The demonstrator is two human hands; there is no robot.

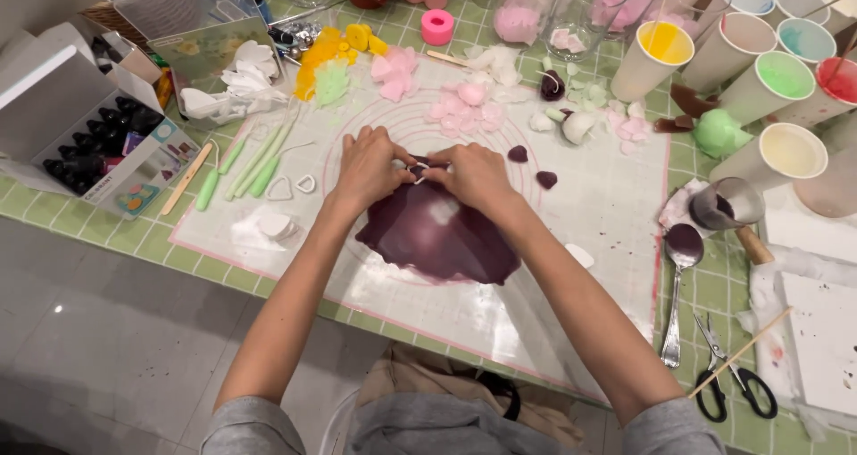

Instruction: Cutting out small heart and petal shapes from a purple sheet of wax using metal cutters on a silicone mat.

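Smooth, matte, dark purple dough sheet (437,236), irregular round, on white mat (607,205). Left hand (370,165) and right hand (471,174) pinch small white cutter (418,171) at sheet's 12 o'clock edge.

1. The left hand (368,165) and right hand (473,174) press a small white petal-shaped cutter (419,169) into the far edge of a flat dark purple sheet of rolled paste (437,236).
2. The sheet lies on a translucent ringed work mat (589,214).
3. A metal spoon (680,281) rests to the right.

Bright, even light; soft shadows; sharp.
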